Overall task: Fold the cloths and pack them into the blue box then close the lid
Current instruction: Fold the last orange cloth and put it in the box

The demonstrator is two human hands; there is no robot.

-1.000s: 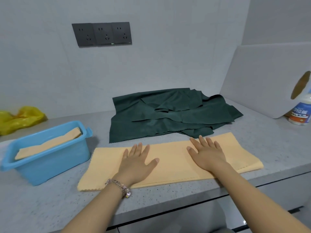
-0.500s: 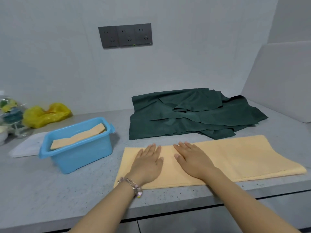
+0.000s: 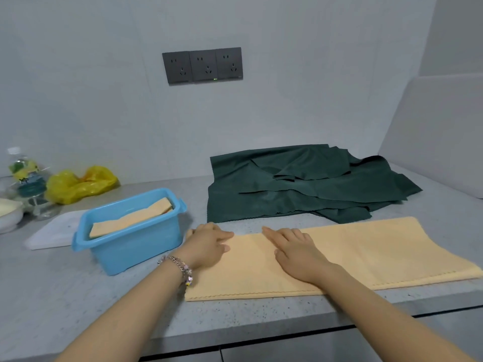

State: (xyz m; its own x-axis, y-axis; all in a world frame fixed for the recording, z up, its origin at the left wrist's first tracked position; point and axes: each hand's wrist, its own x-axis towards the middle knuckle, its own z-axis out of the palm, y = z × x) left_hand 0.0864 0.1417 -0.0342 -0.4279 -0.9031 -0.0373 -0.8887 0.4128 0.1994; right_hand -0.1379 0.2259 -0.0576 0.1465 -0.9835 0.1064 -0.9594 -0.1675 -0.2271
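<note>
A long yellow cloth (image 3: 366,254) lies folded into a strip along the counter's front edge. My left hand (image 3: 206,244) rests at its left end, fingers lying over the far left corner. My right hand (image 3: 295,249) lies flat on the strip just right of the left hand, fingers straight. The blue box (image 3: 138,246) stands open to the left of the cloth with one folded yellow cloth (image 3: 130,220) inside. A pile of dark green cloths (image 3: 300,184) sits behind the yellow strip. The white lid (image 3: 52,231) lies flat behind the box.
A yellow plastic bag (image 3: 78,184), a clear bottle (image 3: 26,178) and a white bowl (image 3: 7,218) stand at the far left. A white board (image 3: 439,131) leans on the right wall. Wall sockets (image 3: 202,65) are above. The counter edge (image 3: 261,333) runs close below the cloth.
Both hands have slid left along the yellow strip, from spread apart to close together near its left end. The view has swung left, bringing the lid, bottle and bowl into sight.
</note>
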